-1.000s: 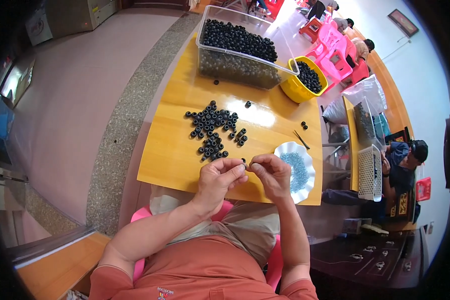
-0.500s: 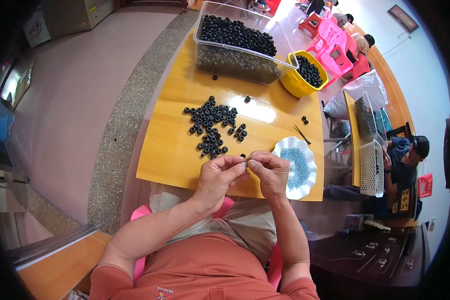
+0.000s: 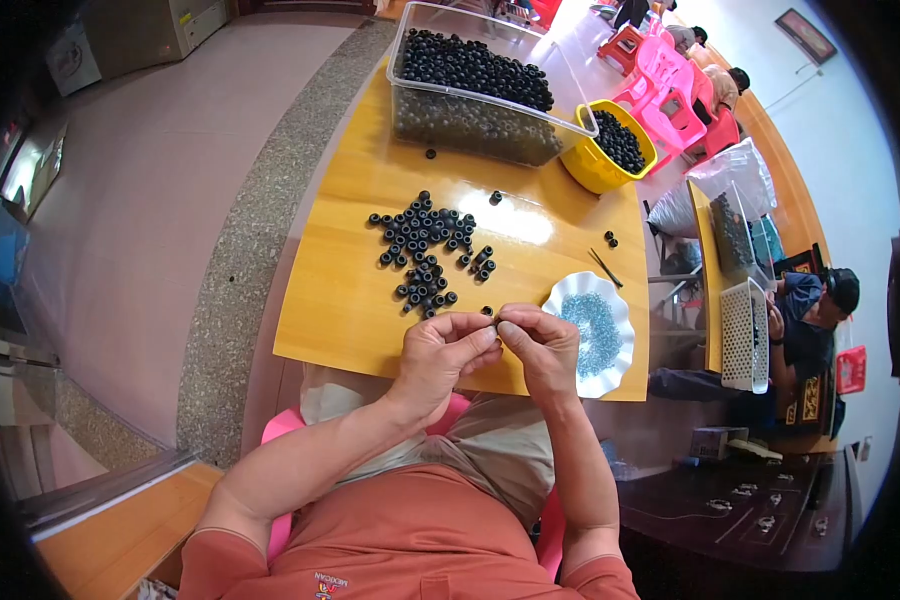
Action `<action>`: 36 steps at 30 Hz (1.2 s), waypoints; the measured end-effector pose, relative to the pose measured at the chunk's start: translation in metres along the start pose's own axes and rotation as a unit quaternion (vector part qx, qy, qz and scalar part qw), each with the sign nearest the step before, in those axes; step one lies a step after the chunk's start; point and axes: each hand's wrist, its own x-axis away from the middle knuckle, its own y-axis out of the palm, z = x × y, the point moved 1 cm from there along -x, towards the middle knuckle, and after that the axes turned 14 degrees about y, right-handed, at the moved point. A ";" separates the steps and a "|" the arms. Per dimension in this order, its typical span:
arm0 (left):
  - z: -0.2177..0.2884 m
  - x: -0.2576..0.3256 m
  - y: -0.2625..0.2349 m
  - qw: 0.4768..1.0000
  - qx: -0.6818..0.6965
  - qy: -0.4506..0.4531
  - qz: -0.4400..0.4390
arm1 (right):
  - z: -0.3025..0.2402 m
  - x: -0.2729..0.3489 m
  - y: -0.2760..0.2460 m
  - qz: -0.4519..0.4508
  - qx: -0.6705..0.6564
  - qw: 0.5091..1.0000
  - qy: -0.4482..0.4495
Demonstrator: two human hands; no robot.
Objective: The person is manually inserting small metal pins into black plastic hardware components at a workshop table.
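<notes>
A person in an orange shirt (image 3: 410, 545) sits at a yellow wooden table (image 3: 340, 300) with both hands close together over its near edge. The left hand (image 3: 442, 350) and the right hand (image 3: 542, 345) meet at the fingertips, and the fingers are curled in. They pinch something very small and dark between them, too tiny to tell what it is. One small black ring (image 3: 486, 311) lies on the table just past the hands. Just to the right of the right hand sits a white plate with a wavy rim (image 3: 566, 290), filled with tiny pale blue bits. A little farther back, a pile of black rings (image 3: 425, 250) is spread out on the table. A thin dark stick (image 3: 606, 268) lies to the right of the pile. At the far end of the table stands a big clear box (image 3: 470, 125) full of black rings, and beside it a yellow bowl (image 3: 590, 172) holds more of them. Off to the right, another person (image 3: 805, 330) sits at another table.
</notes>
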 end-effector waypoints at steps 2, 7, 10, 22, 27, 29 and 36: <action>0.001 0.000 0.001 1.000 -0.006 0.000 -0.004 | -0.001 0.000 -0.001 0.000 0.016 1.000 -0.011; 0.000 -0.003 0.004 1.000 -0.016 0.002 -0.009 | -0.004 0.000 -0.004 -0.002 -0.009 1.000 0.010; 0.001 -0.008 0.009 0.999 -0.029 0.008 -0.021 | -0.004 -0.002 -0.008 0.017 -0.018 1.000 0.014; -0.006 -0.033 0.016 0.996 -0.066 0.004 -0.051 | -0.009 -0.013 -0.021 0.047 -0.018 0.998 0.042; -0.006 -0.035 0.015 0.997 -0.062 -0.011 -0.034 | -0.008 -0.015 -0.023 0.038 0.017 0.999 0.012; -0.005 -0.035 0.015 0.997 -0.062 -0.014 -0.039 | -0.007 -0.016 -0.024 0.034 0.026 0.999 0.002; -0.002 -0.033 0.013 0.995 -0.082 -0.005 -0.056 | -0.008 -0.014 -0.024 0.005 0.008 1.000 -0.016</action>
